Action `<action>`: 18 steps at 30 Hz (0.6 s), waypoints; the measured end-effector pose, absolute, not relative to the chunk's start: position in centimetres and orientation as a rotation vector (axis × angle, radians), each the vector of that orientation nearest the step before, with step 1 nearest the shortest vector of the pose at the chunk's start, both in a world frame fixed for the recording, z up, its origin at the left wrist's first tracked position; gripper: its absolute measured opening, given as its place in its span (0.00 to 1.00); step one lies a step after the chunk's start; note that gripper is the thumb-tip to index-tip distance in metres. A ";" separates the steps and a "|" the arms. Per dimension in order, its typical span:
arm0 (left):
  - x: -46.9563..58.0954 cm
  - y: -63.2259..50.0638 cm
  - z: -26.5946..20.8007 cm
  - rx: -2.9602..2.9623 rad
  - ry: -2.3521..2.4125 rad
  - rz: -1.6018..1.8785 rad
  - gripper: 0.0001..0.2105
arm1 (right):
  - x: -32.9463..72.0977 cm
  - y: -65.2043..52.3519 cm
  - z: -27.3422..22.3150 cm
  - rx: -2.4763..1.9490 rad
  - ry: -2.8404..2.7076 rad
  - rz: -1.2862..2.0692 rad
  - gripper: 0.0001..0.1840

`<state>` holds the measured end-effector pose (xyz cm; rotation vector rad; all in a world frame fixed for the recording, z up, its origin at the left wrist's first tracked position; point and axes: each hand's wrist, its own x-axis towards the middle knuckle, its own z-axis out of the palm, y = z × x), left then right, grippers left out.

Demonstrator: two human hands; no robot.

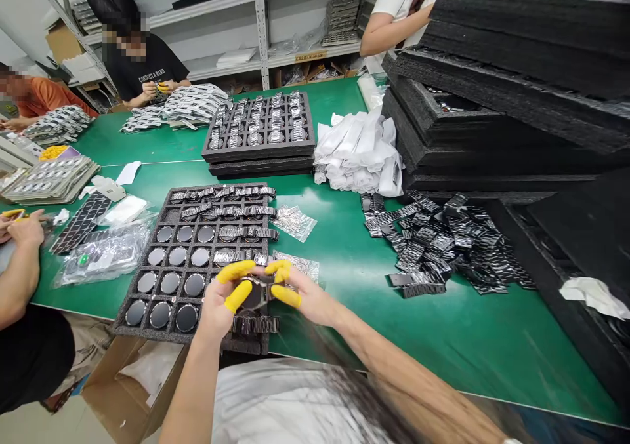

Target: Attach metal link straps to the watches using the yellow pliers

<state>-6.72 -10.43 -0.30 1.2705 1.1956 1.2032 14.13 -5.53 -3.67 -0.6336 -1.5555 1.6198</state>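
1. The left hand point(219, 300) pinched the left side of a round watch point(253, 294), with thumb and finger apparently set on its rim so that the dark face could lie between them.
2. The right hand point(310, 293) pinched the watch from the right, near where a strap would join; two-sided support probably kept the piece from turning. Blur hid the exact contact.
3. Yellow finger covers point(239, 296) sleeved several fingertips on both hands, likely to keep smudges off glass and metal.
4. The watch hung above the near right part of a foam tray point(147, 332), presumably because its cell was close below.
5. In the left columns of the nearer rows, watch heads point(160, 314) sat face up, one per cell, which seemed meant to stop them rubbing together.
6. Along the right side and the two farthest rows lay metal bracelets point(241, 232), some reaching past the right edge, perhaps because the cells were too short for them.
7. Just beside that edge, small bags of pins point(295, 222) rested on the green surface point(344, 260), within easy reach of the right hand.
8. Farther right, loose straps point(411, 257) lay in a tangled pile; being metal, they probably needed less separation than the heads.
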 end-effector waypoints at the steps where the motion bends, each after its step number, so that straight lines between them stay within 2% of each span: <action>1: -7.1 -10.5 -0.4 1.339 1.248 1.222 0.22 | 14.4 -5.2 -3.5 -0.687 -1.617 1.551 0.20; 4: -7.4 -10.5 -0.9 1.550 1.388 1.144 0.22 | 15.0 -4.8 -3.8 -0.815 -1.655 1.417 0.13; 8: -6.0 -9.7 -0.7 1.668 1.429 0.817 0.27 | 15.0 -4.8 -4.6 -0.854 -1.703 1.179 0.18; 12: -5.0 -8.6 1.1 1.882 1.529 0.350 0.15 | 15.3 -3.9 -4.2 -0.812 -1.831 1.150 0.17; 14: -6.0 -7.8 2.2 2.000 1.595 0.262 0.15 | 16.7 -2.5 -3.6 -0.844 -1.830 1.162 0.20; 16: -8.2 -6.6 3.3 2.085 1.700 0.237 0.16 | 19.3 -0.6 -3.2 -0.994 -1.793 0.975 0.21; 18: -11.2 -4.5 4.7 2.124 1.884 0.179 0.18 | 22.9 1.3 -3.3 -1.286 -1.769 0.574 0.20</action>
